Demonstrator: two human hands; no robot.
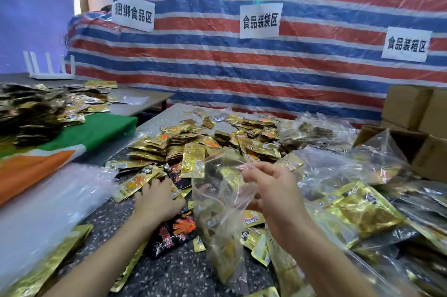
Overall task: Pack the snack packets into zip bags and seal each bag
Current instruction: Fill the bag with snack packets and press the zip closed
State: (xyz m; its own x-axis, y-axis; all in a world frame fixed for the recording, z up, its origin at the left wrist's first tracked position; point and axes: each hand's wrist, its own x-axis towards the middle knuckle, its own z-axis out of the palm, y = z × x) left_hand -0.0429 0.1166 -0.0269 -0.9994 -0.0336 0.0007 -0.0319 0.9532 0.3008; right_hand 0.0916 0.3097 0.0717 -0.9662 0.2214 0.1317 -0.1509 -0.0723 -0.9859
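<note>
A clear zip bag [217, 209] hangs upright at the centre, partly filled with gold snack packets. My right hand [271, 190] pinches its open top edge and holds it up. My left hand [157, 200] lies palm down on loose gold packets [135, 184] to the left of the bag, fingers curled over them. A big heap of gold snack packets [205, 144] covers the speckled table [183, 270] behind the bag. A black and red packet [174, 233] lies under my left wrist.
Filled clear bags [362, 209] pile up at the right. Cardboard boxes [416, 132] stand at the far right. A stack of empty clear bags [43, 209] lies at the left, beside a green and orange cloth [72, 141]. A striped tarp [242, 74] forms the back wall.
</note>
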